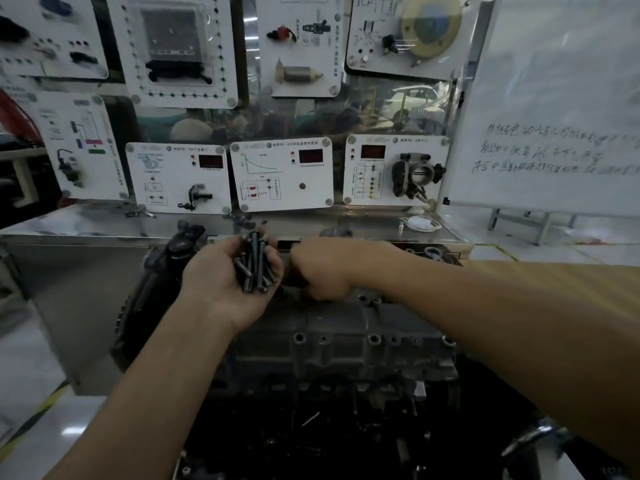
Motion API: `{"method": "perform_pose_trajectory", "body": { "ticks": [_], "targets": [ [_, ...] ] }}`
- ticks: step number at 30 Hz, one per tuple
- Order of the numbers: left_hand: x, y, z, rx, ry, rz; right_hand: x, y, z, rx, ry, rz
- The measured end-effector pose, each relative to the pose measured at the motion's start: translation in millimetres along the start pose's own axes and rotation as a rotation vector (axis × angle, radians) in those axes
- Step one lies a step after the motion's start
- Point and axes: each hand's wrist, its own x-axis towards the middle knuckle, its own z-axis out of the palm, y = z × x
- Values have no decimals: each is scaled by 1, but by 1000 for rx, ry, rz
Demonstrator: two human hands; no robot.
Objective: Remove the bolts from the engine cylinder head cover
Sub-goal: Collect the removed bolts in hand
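Dark steel bolts point(255, 265) lie bundled in the upturned left hand point(225, 282), its fingers curled round them, probably so none go astray while the rest come out. At three o'clock of it the right hand point(325, 271) bends down onto the cylinder head cover point(346, 330); whether its fingers pinch another bolt I cannot tell. Bolt holes point(374, 339) line the cover's six o'clock edge. Training panels point(282, 173) stand at twelve.
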Motion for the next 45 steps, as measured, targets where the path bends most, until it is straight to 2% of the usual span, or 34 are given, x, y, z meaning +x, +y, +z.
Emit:
{"method": "perform_pose_trajectory", "body": {
  "ticks": [3, 6, 7, 9, 12, 16, 20, 22, 24, 26, 27, 29, 30, 31, 34, 37, 40, 43, 45],
  "targets": [
    [-2, 2, 0, 10, -1, -2, -16, 16, -24, 147, 167, 13],
    [-6, -8, 8, 39, 11, -22, -46, 24, -54, 400, 447, -15],
    [-9, -15, 13, 65, -3, -46, -58, 22, -58, 439, 481, -45],
    [-14, -38, 30, 131, -84, -117, -81, 17, -53, 354, 399, -36],
    [-21, -92, 63, 200, -217, -237, -126, 24, -30, 285, 287, 120],
    [-31, -181, 112, 225, -357, -430, -220, 58, -9, 231, 366, 382],
    [-43, -284, 152, 247, -457, -703, -332, 93, 15, 174, 566, 667],
    [-52, -341, 167, 355, -516, -797, -386, 108, 34, 189, 577, 840],
    [-63, -400, 176, 535, -580, -817, -432, 117, 59, 269, 535, 996],
    [-73, -457, 179, 806, -652, -718, -467, 121, 88, 336, 480, 1160],
    [-76, -484, 177, 1023, -746, -574, -483, 122, 102, 358, 465, 1239],
    [-77, -535, 169, 1595, -1071, -64, -514, 124, 133, 388, 456, 1361],
    [-80, -554, 165, 1798, -1195, 199, -527, 123, 147, 389, 439, 1400],
    [-83, -570, 162, 1902, -1253, 351, -537, 121, 161, 390, 409, 1421],
    [-96, -598, 157, 1985, -1252, 563, -551, 120, 193, 421, 368, 1424],
    [-105, -610, 153, 1993, -1149, 595, -554, 127, 210, 439, 421, 1463],
    [-103, -608, 151, 1954, -1171, 481, -552, 135, 214, 442, 454, 1498],
    [-93, -575, 155, 1739, -1144, 299, -542, 141, 207, 432, 521, 1513],
    [-84, -528, 153, 1552, -1099, 268, -529, 144, 196, 423, 568, 1486]
  ]
}}
